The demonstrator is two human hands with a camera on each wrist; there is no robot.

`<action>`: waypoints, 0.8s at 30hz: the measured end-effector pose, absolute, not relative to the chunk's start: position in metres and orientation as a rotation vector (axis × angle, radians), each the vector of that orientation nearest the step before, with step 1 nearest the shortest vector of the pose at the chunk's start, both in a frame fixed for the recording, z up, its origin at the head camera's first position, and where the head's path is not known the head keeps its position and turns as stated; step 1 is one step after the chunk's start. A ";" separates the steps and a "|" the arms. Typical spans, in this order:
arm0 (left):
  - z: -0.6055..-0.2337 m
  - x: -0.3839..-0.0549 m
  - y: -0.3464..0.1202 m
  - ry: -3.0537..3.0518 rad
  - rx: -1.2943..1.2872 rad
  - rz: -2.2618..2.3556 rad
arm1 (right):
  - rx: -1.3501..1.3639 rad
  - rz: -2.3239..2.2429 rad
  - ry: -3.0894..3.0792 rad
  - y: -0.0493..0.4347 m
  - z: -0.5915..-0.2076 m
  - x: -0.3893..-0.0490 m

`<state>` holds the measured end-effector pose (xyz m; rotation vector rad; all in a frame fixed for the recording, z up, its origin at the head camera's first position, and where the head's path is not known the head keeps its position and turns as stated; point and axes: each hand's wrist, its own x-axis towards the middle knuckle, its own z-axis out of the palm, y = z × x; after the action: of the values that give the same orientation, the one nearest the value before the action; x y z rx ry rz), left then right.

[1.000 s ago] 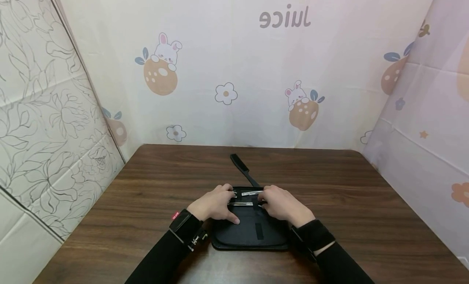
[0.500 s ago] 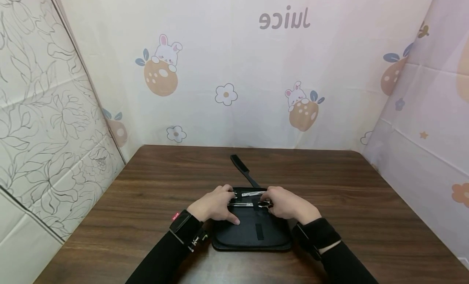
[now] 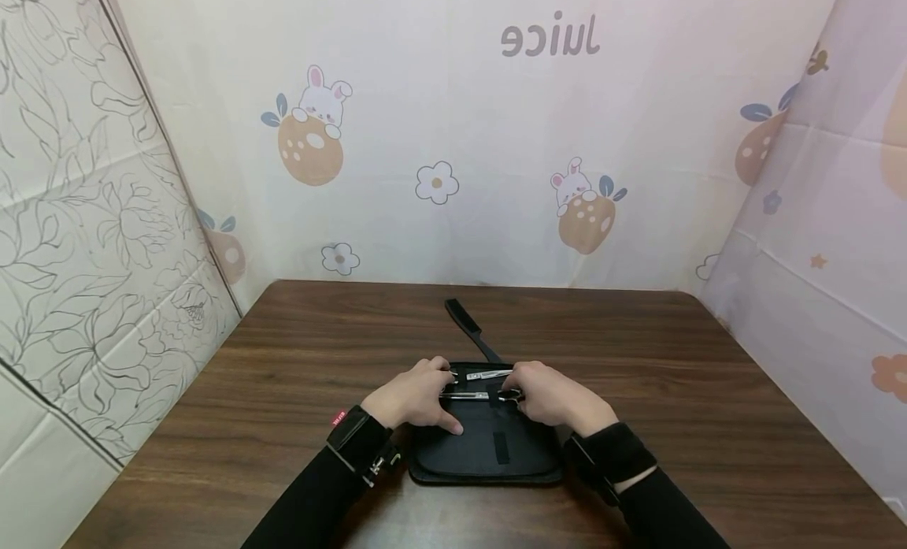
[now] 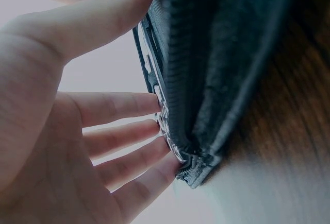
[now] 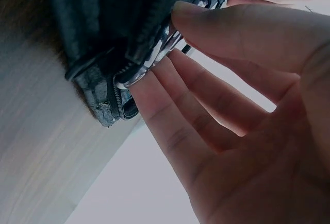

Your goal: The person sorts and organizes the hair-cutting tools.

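Note:
A black zip case (image 3: 468,456) lies on the table in front of me, with silver scissors (image 3: 469,395) strapped across its upper half. Farther back on it is a second silver, blade-like tool (image 3: 489,373), its ends partly covered by my hands. My left hand (image 3: 418,395) rests on the case's left side, thumb on the black cover. Its outstretched fingertips touch metal at the case edge in the left wrist view. On the other side, my right hand (image 3: 556,395) touches the scissors' handle end. Its fingers (image 5: 170,116) reach nearly straight against shiny metal, thumb above.
A black comb (image 3: 464,319) with a long handle lies behind the case, its lower end meeting the case's back edge. The brown wooden table (image 3: 319,336) extends to both sides. Patterned curtain walls (image 3: 439,100) stand behind it and along the sides.
My right hand has shifted slightly to the right, and the scissors' dark handle end shows beside its fingers. My left hand, the case and the comb have stayed where they were.

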<state>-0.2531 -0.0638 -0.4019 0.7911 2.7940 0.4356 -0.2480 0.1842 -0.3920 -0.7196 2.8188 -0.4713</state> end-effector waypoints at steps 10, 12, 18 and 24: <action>-0.403 -0.253 -0.064 2.794 0.798 0.434 | -0.778 -0.468 2.829 0.184 -0.394 -0.249; -0.404 -0.254 -0.064 2.794 0.796 0.434 | -0.779 -0.464 2.833 0.184 -0.394 -0.249; -0.404 -0.254 -0.064 2.796 0.798 0.434 | -0.808 -0.479 2.827 0.182 -0.394 -0.248; -0.404 -0.254 -0.064 2.796 0.801 0.434 | -0.820 -0.497 2.814 0.180 -0.394 -0.248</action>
<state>-0.2535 -0.0641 -0.4039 0.8008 2.7956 0.4338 -0.2480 0.1798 -0.3943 -0.8200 2.8138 -0.4975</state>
